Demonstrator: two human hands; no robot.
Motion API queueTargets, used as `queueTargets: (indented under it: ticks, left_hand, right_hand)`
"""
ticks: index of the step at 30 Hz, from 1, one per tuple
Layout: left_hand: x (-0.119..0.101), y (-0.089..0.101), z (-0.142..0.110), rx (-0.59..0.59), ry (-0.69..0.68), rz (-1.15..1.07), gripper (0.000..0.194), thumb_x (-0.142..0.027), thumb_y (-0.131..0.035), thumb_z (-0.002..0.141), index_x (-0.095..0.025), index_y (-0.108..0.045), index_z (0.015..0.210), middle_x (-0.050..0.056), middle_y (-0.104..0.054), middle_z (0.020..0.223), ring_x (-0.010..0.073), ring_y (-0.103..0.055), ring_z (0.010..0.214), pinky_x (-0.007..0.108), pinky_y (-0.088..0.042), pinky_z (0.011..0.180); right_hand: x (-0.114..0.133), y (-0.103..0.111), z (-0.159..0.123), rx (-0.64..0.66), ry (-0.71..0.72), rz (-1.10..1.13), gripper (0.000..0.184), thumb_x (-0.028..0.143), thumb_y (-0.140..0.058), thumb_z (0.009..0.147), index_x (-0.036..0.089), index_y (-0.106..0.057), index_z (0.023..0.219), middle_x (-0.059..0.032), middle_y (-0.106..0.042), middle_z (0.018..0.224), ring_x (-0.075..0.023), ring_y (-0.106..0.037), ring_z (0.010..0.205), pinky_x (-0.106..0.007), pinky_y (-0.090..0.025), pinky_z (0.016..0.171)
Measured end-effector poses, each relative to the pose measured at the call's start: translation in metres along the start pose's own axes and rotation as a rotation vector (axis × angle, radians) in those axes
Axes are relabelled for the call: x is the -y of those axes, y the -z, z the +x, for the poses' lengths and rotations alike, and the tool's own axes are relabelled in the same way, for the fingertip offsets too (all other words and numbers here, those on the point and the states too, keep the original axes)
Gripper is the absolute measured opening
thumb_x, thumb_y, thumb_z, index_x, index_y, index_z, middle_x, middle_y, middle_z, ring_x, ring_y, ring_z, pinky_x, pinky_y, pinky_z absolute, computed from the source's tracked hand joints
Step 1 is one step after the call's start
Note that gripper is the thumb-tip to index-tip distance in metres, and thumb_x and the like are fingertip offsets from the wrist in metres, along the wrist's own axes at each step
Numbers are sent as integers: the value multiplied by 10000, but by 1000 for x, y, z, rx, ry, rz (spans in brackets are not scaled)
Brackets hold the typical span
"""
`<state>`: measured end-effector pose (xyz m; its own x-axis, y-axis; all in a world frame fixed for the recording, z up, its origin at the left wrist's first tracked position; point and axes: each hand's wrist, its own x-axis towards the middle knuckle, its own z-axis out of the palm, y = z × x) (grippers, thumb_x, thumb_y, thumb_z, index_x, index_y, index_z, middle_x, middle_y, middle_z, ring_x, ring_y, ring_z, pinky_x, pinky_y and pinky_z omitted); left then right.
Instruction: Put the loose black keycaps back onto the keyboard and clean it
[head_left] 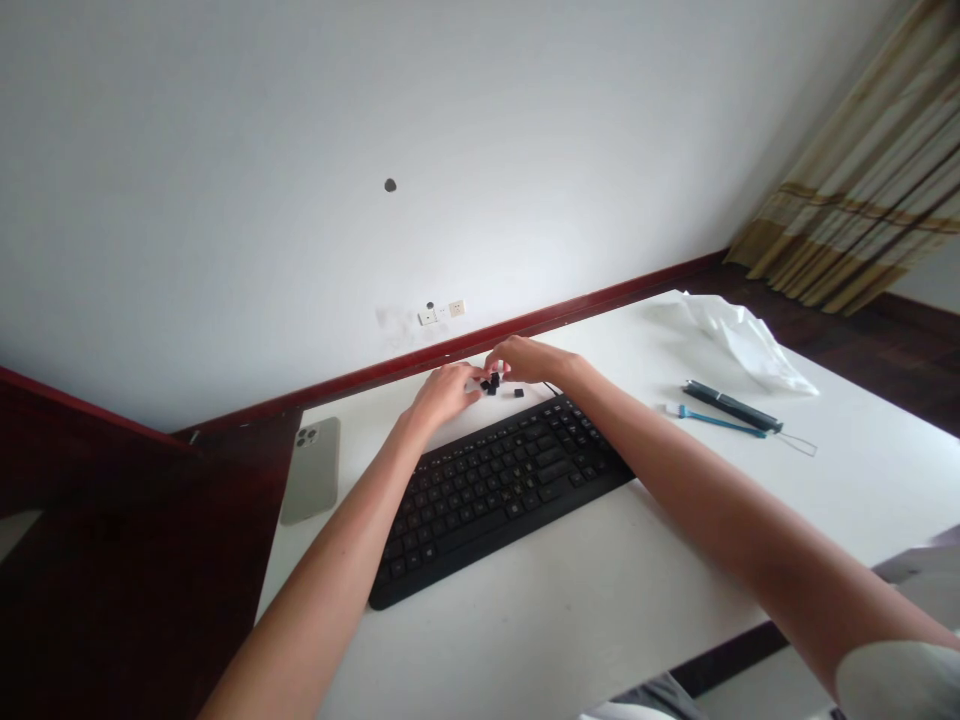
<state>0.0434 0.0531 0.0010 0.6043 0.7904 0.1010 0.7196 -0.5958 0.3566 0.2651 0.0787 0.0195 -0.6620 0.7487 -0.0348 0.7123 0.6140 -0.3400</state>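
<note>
A black keyboard lies at a slant on the white table, with some of its key positions lacking caps right of the middle. Behind its back edge sits a small cluster of loose black keycaps, and one single keycap lies apart to the right. My left hand rests beside the cluster, thumb and index finger apart. From the other side my right hand reaches in with curled fingers, its fingertips closed about a dark keycap. Both forearms pass over the keyboard's ends.
A phone lies face down at the table's left edge. To the right are a blue brush, a dark pen-like tool and a wire loop. A white plastic bag lies at the back right. The wall stands behind the table.
</note>
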Motion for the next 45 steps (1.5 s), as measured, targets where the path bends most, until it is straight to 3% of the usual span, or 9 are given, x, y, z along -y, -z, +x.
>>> queueTargets:
  ticks: [10, 14, 18, 25, 31, 35, 39, 42, 45]
  left_hand:
    - [-2, 0, 4, -12, 47, -29, 190, -223, -725, 889, -251, -798, 1062, 54, -788, 1138, 244, -725, 950, 352, -537, 902]
    - [1, 8, -15, -74, 122, -67, 197, -180, -732, 853, -238, -767, 1037, 45, -777, 1099, 222, -697, 922, 339, -529, 863]
    - [-4, 15, -44, -39, 165, -183, 184, -257, -758, 856, -249, -745, 1039, 22, -761, 1035, 202, -665, 866, 315, -515, 777]
    - [-16, 22, -61, 77, 55, 13, 125, -245, -767, 850, -257, -791, 972, 53, -724, 1016, 271, -618, 1035, 363, -494, 881]
    - [-7, 27, -63, 103, 67, 14, 221, -317, -781, 863, -272, -788, 1079, 58, -723, 1097, 282, -609, 1108, 377, -487, 952]
    - [-6, 47, -68, 91, 64, 7, 252, -321, -782, 867, -263, -776, 1112, 53, -729, 1172, 283, -601, 1198, 376, -472, 1026]
    - [-37, 85, -80, 61, 54, -245, 228, -342, -722, 913, -274, -780, 1123, 29, -746, 1082, 216, -664, 1015, 326, -516, 921]
    - [-88, 110, -97, 222, -201, -586, 347, -405, -710, 934, -302, -742, 1264, 33, -746, 1015, 184, -675, 912, 325, -538, 900]
    - [-140, 111, -121, 328, -452, -729, 449, -543, -688, 912, -427, -693, 1346, 33, -734, 906, 183, -681, 804, 326, -546, 731]
  right_hand:
    - [13, 4, -3, -7, -98, -67, 264, 68, -693, 833, 219, -818, 1010, -42, -816, 1020, -188, -733, 903, -250, -483, 711]
    - [12, 12, -6, -45, -189, -95, 193, 194, -764, 839, 183, -809, 1026, -77, -809, 1026, -229, -732, 930, -297, -515, 755]
    - [13, 23, -10, -63, -240, -92, 246, 346, -804, 840, 177, -804, 1018, -93, -807, 1022, -241, -730, 905, -316, -523, 734]
    - [45, 26, -12, 97, -222, -87, 277, 416, -842, 795, 198, -814, 963, -73, -808, 957, -260, -732, 924, -314, -496, 693]
    - [78, 13, -13, 153, -210, -161, 261, 326, -845, 813, 213, -819, 1046, -117, -798, 1056, -308, -733, 1045, -331, -518, 805]
    - [87, 2, -12, 146, -145, -175, 245, 247, -820, 827, 223, -819, 1071, -128, -787, 1097, -306, -740, 1038, -329, -528, 818]
    - [90, 0, -12, 153, -140, -183, 228, 262, -802, 841, 209, -819, 1062, -139, -789, 1067, -307, -749, 1005, -332, -527, 792]
    - [86, 8, -14, 174, -149, -161, 298, 337, -816, 837, 209, -812, 1106, -134, -795, 1027, -299, -750, 967, -326, -522, 762]
    - [72, 22, -16, 148, -184, -104, 340, 417, -809, 847, 228, -807, 1129, -104, -798, 1024, -282, -739, 969, -323, -520, 774]
